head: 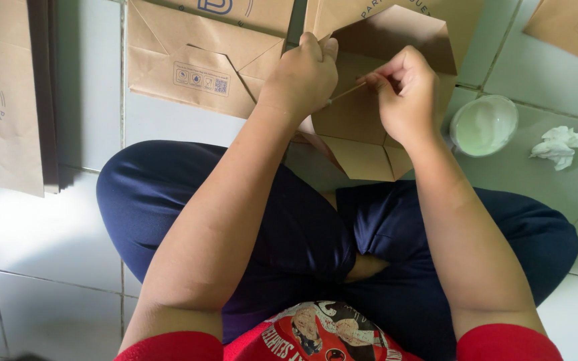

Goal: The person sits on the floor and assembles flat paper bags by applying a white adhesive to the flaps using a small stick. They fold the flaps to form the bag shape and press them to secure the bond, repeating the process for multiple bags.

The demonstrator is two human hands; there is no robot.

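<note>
The person sits cross-legged on the tiled floor [48,234]. Just past the knees, the left hand [300,79] presses closed on a folded brown paper bag [362,134], pinning its flap. At its three o'clock the right hand [406,93] pinches a thin stick [346,92] (gluing the fold, I judge). Next comes an even stroke along the flap. A bowl of white paste [484,125] sits at three o'clock.
</note>
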